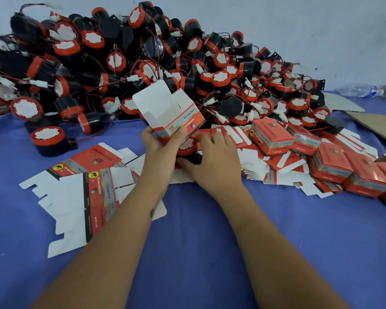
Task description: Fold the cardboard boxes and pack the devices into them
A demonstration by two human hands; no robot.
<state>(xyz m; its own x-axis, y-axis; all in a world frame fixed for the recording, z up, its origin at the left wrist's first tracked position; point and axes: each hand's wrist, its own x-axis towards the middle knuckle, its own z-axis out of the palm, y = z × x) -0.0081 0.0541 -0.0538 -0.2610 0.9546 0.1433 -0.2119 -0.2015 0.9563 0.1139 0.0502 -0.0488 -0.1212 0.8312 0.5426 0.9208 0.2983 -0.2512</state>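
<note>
Devices [143, 54] heaped behind flat boxes [83, 188]; packed boxes [334, 166] right.

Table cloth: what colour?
Blue-violet, plain; the cloth shows clearly in the head view.

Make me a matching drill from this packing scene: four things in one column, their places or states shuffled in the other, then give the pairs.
Things:
1. open box
2. device
3. closed boxes
4. water bottle

Places or states:
A. lying at the far right, near the wall
B. held up in the left hand, flaps raised
C. stacked on the right of the blue cloth
D. under the right hand, below the open box

Pairs: 1-B, 2-D, 3-C, 4-A
</note>
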